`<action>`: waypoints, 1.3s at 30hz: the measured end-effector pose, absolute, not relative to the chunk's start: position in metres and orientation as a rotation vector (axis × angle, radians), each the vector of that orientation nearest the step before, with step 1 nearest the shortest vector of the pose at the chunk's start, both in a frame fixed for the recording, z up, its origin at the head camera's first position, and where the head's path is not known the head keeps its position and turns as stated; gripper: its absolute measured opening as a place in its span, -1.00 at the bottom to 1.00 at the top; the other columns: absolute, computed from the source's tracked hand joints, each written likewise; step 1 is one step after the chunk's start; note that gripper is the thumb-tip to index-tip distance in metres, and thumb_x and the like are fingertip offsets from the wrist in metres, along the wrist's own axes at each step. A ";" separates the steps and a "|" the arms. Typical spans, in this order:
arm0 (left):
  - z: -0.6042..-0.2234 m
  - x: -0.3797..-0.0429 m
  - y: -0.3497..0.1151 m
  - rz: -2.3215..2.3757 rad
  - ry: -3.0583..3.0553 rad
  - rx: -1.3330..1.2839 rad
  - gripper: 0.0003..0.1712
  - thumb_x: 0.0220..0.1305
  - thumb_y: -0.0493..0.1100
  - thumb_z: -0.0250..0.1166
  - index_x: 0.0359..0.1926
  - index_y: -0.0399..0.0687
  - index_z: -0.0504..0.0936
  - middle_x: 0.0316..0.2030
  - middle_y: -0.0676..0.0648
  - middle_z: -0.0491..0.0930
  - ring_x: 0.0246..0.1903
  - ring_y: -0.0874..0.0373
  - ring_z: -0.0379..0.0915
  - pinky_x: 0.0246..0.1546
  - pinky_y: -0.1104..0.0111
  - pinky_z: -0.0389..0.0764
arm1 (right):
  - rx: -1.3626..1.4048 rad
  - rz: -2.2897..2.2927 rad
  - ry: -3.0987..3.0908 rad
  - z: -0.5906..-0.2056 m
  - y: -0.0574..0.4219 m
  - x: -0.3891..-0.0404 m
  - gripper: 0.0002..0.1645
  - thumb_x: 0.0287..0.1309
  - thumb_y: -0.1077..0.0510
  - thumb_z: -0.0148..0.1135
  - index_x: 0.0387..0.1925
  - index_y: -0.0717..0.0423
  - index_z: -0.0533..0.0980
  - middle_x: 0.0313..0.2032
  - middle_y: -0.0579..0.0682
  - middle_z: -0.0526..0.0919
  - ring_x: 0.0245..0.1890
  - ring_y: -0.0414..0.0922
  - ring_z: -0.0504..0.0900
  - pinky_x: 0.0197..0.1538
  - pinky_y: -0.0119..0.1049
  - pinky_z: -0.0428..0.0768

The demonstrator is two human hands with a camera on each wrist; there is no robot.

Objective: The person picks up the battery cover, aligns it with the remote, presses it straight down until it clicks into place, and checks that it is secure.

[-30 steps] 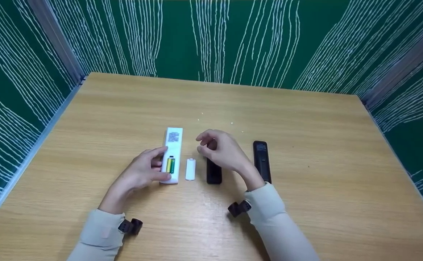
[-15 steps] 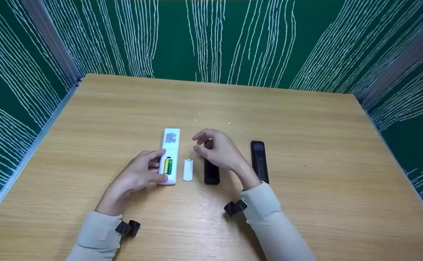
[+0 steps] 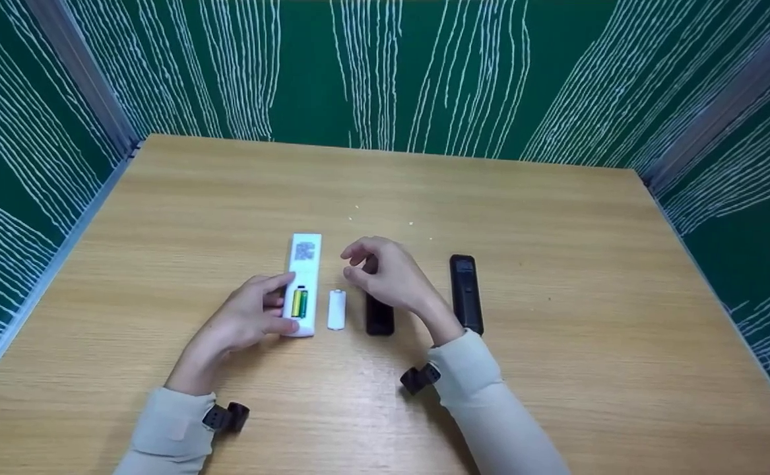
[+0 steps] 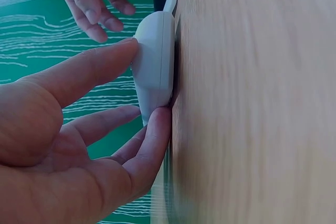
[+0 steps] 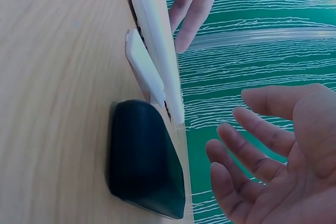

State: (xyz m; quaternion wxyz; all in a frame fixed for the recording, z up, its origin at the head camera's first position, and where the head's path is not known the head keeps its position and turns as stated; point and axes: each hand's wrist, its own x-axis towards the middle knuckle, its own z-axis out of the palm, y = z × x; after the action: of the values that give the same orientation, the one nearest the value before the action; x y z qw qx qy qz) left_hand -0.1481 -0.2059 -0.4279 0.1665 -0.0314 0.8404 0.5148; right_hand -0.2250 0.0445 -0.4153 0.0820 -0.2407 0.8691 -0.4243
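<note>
A white remote control (image 3: 306, 260) lies back side up on the table, its battery bay uncovered. Two yellow-and-green batteries (image 3: 299, 304) sit side by side in that bay. My left hand (image 3: 233, 320) holds the remote at its left side; the left wrist view shows the thumb on the white casing (image 4: 153, 51) and fingers against its edge. Right of it lies the loose white battery cover (image 3: 336, 310). My right hand (image 3: 388, 274) hovers above a black remote control (image 3: 379, 320), holding nothing, fingers loosely bent. It hides that remote's upper part; the right wrist view shows a gap between them.
Another black remote control (image 3: 466, 290) lies to the right, beyond my right wrist. Small white crumbs (image 3: 411, 223) are scattered farther back on the wooden table (image 3: 556, 382). Green walls (image 3: 319, 72) with white wavy lines surround its back and sides.
The head view has shifted a little, so everything appears slightly farther left. Both hands and the things on the table keep nearly the same places relative to each other.
</note>
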 end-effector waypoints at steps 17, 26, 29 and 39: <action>-0.427 -0.148 -0.207 1.488 2.374 -0.079 0.01 0.23 -0.42 0.50 0.63 -0.15 0.24 0.35 -0.31 0.34 0.31 -0.18 0.42 0.32 0.10 0.55 | -0.782 -1.166 2.628 -0.424 0.038 -0.223 -0.74 0.39 0.17 0.35 0.02 0.20 0.72 -0.11 0.02 0.70 -0.17 -0.08 0.66 -0.03 -0.19 0.66; -0.427 -0.146 -0.208 1.475 2.374 -0.080 0.02 0.24 -0.42 0.49 0.64 -0.13 0.23 0.34 -0.29 0.34 0.33 -0.18 0.40 0.36 0.10 0.54 | -0.805 -1.063 2.676 -0.430 0.034 -0.220 -0.79 0.36 0.13 0.41 -0.05 0.11 0.76 -0.15 -0.02 0.70 -0.13 -0.07 0.61 0.06 -0.15 0.60; -0.427 -0.146 -0.208 1.479 2.371 -0.076 0.02 0.23 -0.43 0.48 0.64 -0.13 0.23 0.34 -0.30 0.33 0.34 -0.19 0.40 0.36 0.12 0.55 | -0.835 -1.039 2.697 -0.433 0.034 -0.221 -0.81 0.33 0.15 0.44 -0.08 0.11 0.77 -0.18 -0.03 0.72 -0.13 -0.08 0.60 0.11 -0.13 0.55; -0.427 -0.147 -0.209 1.491 2.356 -0.066 0.04 0.20 -0.48 0.48 0.64 -0.15 0.22 0.40 -0.33 0.27 0.35 -0.21 0.38 0.36 0.16 0.55 | -0.947 -0.968 2.723 -0.437 0.032 -0.222 -0.80 0.27 0.19 0.45 -0.09 0.14 0.78 -0.26 -0.04 0.78 -0.16 -0.07 0.63 0.38 -0.05 0.39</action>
State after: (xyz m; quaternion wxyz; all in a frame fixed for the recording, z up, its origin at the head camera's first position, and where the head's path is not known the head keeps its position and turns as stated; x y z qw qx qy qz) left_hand -0.1473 -0.2086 -0.4271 0.1752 -0.0232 0.8317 0.5264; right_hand -0.2217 0.0324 -0.4374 0.0502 -0.3111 0.8942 -0.3180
